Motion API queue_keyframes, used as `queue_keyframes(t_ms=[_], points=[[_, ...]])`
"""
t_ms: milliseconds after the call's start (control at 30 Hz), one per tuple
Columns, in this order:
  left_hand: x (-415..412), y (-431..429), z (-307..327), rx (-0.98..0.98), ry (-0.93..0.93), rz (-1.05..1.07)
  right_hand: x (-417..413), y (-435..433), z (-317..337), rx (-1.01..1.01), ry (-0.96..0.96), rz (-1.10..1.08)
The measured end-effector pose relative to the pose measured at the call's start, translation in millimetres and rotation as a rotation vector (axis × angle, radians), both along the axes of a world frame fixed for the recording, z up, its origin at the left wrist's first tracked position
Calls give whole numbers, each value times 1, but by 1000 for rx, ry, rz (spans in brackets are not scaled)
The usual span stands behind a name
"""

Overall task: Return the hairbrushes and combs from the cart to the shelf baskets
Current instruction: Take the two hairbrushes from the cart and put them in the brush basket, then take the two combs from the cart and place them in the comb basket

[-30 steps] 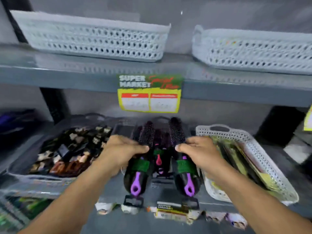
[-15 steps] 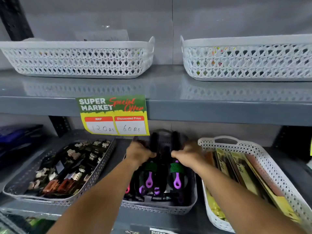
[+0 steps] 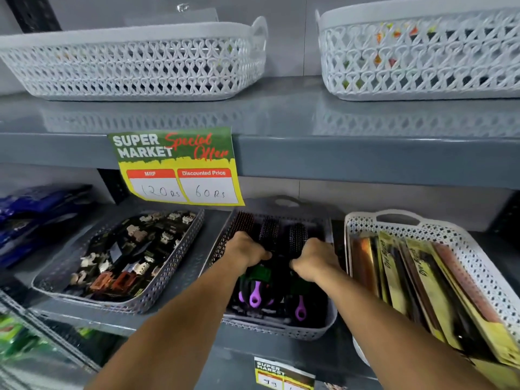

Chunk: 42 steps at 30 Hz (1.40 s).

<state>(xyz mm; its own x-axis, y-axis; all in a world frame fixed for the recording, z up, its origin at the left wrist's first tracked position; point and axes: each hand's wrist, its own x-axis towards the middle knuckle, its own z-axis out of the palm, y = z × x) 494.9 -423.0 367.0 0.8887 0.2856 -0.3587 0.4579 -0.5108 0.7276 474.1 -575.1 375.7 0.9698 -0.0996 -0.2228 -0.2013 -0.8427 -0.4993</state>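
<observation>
A grey perforated basket [image 3: 281,330] on the lower shelf holds several black round hairbrushes with purple handles. My left hand [image 3: 246,250] is closed around one hairbrush [image 3: 254,291], and my right hand [image 3: 315,258] is closed around another hairbrush [image 3: 298,305]. Both brushes lie inside the basket with bristle heads toward the back and handles toward me. My fingers hide the brush necks.
To the left sits a grey basket of hair clips [image 3: 121,266]; to the right, a white basket of packaged combs [image 3: 422,277]. Two white lattice baskets [image 3: 140,66] [image 3: 422,57] stand on the upper shelf. A price sign [image 3: 177,167] hangs from that shelf's edge.
Both hands moved forward with the two brushes, from in front of the shelf edge into the middle basket, and lowered them among the other brushes.
</observation>
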Motion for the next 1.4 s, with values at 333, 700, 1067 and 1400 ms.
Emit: queue_keyframes(t_ms=[333, 700, 1067, 1400], points=[[-6, 6, -5, -11, -63, -11, -3, -1, 11, -51, -14, 38], [-23, 20, 10, 196, -72, -141, -24, 10, 36, -143, -42, 89], [-90, 137, 63, 385, -360, 15, -37, 126, 66, -210, -254, 322], [-244, 342, 50, 1056, -320, 241, -101, 317, 62, -218, -447, 787]])
